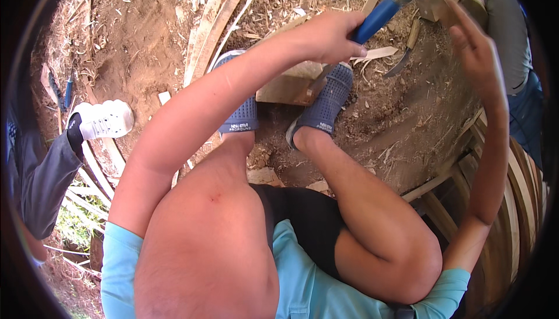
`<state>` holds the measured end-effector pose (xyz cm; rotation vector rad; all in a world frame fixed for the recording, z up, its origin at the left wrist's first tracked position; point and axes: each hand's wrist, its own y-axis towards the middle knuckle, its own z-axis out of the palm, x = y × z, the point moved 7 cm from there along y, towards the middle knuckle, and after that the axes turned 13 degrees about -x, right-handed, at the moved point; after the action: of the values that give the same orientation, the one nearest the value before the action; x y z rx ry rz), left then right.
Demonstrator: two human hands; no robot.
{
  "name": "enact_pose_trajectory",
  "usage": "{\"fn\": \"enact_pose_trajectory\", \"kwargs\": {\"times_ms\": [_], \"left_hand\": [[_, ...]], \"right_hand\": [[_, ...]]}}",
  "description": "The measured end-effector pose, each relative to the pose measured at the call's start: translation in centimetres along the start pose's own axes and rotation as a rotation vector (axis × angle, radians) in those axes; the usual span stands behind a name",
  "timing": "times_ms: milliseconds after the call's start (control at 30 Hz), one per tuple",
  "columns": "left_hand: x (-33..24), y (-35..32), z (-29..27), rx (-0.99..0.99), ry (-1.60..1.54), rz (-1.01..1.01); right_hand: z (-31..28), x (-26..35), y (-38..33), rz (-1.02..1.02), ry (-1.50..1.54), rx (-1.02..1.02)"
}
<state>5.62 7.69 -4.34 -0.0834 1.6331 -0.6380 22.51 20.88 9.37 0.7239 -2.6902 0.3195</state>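
My left hand [336, 34] is closed around the blue grip of a hammer [378, 20], reaching across from the left. The hammer's dark curved head points to the upper right, and its far end blurs into the picture's rim. My right hand [476, 57] is raised near that head, fingers stretched upward. Its fingertips come close to a pale brownish flat piece [432, 6]; whether they touch it is unclear. A wooden block [285, 89] lies on the ground between my blue clogs, partly behind my left forearm. A curved knife with a wooden handle [411, 34] lies right of the hammer.
Long wood strips [224, 19] and shavings litter the dirt ahead. A person in dark trousers with a white clog [108, 119] is at the left; another in grey trousers [505, 36] at the upper right. Curved slats [512, 202] stand beside my right arm. A blue-handled tool [69, 92] lies far left.
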Motion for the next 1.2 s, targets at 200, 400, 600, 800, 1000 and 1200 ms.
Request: {"fn": "enact_pose_trajectory", "kwargs": {"times_ms": [200, 400, 600, 800, 1000, 1200], "left_hand": [[0.6, 0.6, -0.3, -0.004, -0.019, -0.018], [2.0, -1.2, 0.3, 0.037, -0.038, -0.089], [0.9, -1.6, -2.0, 0.038, -0.135, -0.045], [-0.3, -2.9, -4.0, -0.074, -0.215, 0.037], [0.5, -2.7, -2.8, -0.094, -0.288, 0.009], [0.1, -2.2, -3.5, -0.235, -0.184, 0.091]], "right_hand": [[1.1, 1.2, -1.1, -0.06, -0.046, 0.002], [-1.2, -2.3, 0.8, 0.173, -0.112, -0.132], [0.2, -0.7, -1.0, 0.123, 0.07, -0.064], [1.2, 1.0, -3.6, 0.268, 0.051, -0.008], [0.9, 1.0, -3.9, 0.34, 0.145, -0.068], [0.5, 1.4, -4.5, 0.291, 0.085, -0.067]]}}
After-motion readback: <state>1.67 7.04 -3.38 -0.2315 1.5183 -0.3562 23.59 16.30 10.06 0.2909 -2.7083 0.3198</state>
